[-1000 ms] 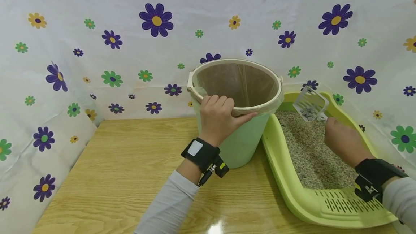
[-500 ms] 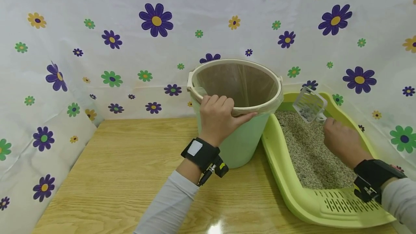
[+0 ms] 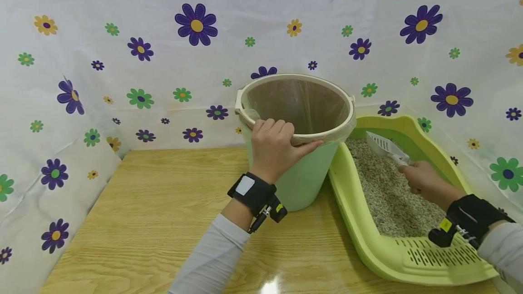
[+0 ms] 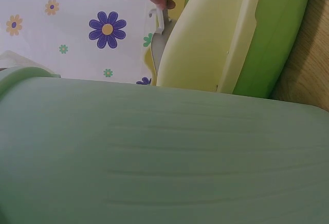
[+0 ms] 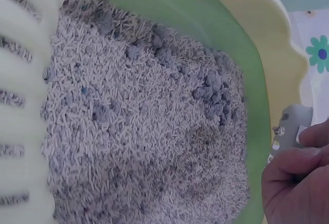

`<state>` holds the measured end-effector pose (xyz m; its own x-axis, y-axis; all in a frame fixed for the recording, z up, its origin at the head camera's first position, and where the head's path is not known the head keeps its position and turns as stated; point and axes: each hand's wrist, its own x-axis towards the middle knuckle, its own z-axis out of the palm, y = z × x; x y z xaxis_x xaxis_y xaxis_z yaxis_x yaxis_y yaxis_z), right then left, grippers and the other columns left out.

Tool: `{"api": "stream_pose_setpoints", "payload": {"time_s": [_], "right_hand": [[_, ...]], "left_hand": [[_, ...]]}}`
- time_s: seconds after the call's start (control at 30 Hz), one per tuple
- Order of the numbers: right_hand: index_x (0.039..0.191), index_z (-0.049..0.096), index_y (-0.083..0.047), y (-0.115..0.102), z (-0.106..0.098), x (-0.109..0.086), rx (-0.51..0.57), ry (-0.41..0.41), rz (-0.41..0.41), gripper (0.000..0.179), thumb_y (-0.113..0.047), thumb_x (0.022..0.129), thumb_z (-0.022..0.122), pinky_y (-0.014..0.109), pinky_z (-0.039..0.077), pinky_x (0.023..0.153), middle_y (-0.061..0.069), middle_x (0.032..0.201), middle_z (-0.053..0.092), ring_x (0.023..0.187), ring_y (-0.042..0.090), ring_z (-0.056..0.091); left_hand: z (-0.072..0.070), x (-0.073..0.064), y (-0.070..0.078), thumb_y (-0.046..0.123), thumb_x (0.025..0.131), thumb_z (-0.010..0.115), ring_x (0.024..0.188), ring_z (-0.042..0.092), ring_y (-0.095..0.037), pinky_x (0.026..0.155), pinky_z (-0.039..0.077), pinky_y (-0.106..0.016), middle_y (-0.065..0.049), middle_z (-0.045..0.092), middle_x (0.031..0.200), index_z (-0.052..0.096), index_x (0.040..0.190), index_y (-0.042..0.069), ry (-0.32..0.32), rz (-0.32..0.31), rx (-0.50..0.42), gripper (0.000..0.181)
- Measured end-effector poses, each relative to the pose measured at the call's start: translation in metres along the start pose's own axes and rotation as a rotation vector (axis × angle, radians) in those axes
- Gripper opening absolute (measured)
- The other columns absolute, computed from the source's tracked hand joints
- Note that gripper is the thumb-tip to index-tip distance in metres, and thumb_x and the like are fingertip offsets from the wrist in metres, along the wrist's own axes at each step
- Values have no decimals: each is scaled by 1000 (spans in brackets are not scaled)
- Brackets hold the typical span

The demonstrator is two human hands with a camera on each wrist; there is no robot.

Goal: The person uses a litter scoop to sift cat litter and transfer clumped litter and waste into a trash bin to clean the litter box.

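My left hand (image 3: 271,149) grips the front rim of a light green trash can (image 3: 310,171), its thumb along the outside. A translucent bag (image 3: 294,99) lines the can under a cream ring. To the right, my right hand (image 3: 426,180) holds a white slotted litter scoop (image 3: 384,144) by its handle, the scoop tipped on edge above the litter (image 3: 388,198). No clumps show in the scoop. In the right wrist view, grey clumps (image 5: 213,93) lie on the pellet litter, with the right hand (image 5: 303,188) at the lower right edge.
The yellow-green litter box (image 3: 347,203) stands right against the can's side, with a slotted step (image 3: 437,255) at its front. Both stand on a wooden tabletop (image 3: 163,212). A flowered sheet (image 3: 229,26) hangs behind and along both sides.
My right wrist has rotated, tipping the scoop from nearly face-up onto its edge and slightly lower. The grey clumps seen in it before no longer show there. My left hand stays on the rim.
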<state>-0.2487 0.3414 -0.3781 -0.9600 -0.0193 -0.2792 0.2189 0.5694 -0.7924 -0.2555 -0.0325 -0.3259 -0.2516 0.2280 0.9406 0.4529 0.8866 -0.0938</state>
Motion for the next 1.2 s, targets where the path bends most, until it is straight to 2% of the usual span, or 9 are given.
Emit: {"api": "stream_pose_setpoints", "payload": {"time_s": [0.3, 0.33, 0.47, 0.53, 0.57, 0.6, 0.83, 1.0, 1.2], "right_hand": [[63, 52, -23, 4, -2, -2, 49, -74, -22, 49, -21, 110, 37, 27, 37, 54, -11, 51, 29, 45, 5, 27], [73, 63, -14, 4, -3, -3, 42, -75, -31, 47, -21, 111, 36, 27, 37, 53, -11, 51, 28, 45, 5, 27], [99, 60, 11, -4, -9, -4, 10, -44, -37, 45, -23, 111, 33, 26, 36, 52, -11, 54, 28, 47, 4, 28], [124, 50, 21, -17, -16, -7, -7, -4, -42, 50, -25, 110, 34, 25, 37, 52, -12, 57, 30, 48, 4, 31], [118, 53, 16, -26, -21, -8, -9, 15, -42, 46, -25, 110, 34, 25, 38, 52, -12, 58, 31, 49, 4, 32], [127, 48, 17, -36, -27, -10, -20, 31, -52, 49, -27, 110, 34, 25, 38, 52, -11, 60, 32, 50, 4, 33], [138, 40, 12, -134, -45, -30, -136, 113, -171, 53, -33, 110, 35, 26, 38, 54, -4, 75, 34, 56, 6, 33], [123, 52, 8, -193, -19, -37, -394, 213, -381, 39, -26, 107, 42, 28, 38, 47, 3, 72, 44, 53, 12, 41], [94, 52, 4, -221, 33, -36, -982, 454, -653, 14, -9, 98, 49, 38, 44, 46, 12, 69, 50, 53, 23, 46]], "left_hand": [[-1, 0, 2, 74, 72, 78, 55, 49, -18, 65, 41, -35, 2, 43, 52, 39, 55, 16, -8, -8, -3, 72], [0, 0, 2, 74, 72, 78, 54, 49, -18, 65, 41, -35, 2, 43, 52, 39, 55, 16, -8, -8, -1, 72], [1, 0, 3, 75, 72, 77, 55, 49, -19, 66, 41, -35, 2, 44, 53, 39, 55, 16, -8, -4, 4, 73], [2, 0, 2, 75, 72, 77, 55, 49, -19, 66, 40, -35, 2, 44, 53, 39, 55, 16, -10, -5, 6, 73], [2, 0, 2, 75, 72, 77, 55, 49, -19, 66, 40, -35, 2, 44, 53, 39, 55, 16, -12, -5, 6, 73], [2, 0, 1, 76, 72, 77, 55, 49, -19, 66, 40, -35, 2, 44, 53, 39, 55, 16, -13, -5, 7, 73], [0, -1, -1, 75, 72, 77, 54, 48, -19, 66, 40, -35, 2, 45, 53, 41, 56, 15, -37, -11, 15, 71], [0, -2, -2, 74, 73, 77, 54, 48, -18, 66, 40, -35, 2, 45, 53, 42, 56, 16, -36, -10, 17, 70], [1, 0, 0, 74, 72, 78, 54, 49, -19, 66, 40, -35, 2, 45, 53, 42, 56, 16, -23, -6, -5, 70]]}}
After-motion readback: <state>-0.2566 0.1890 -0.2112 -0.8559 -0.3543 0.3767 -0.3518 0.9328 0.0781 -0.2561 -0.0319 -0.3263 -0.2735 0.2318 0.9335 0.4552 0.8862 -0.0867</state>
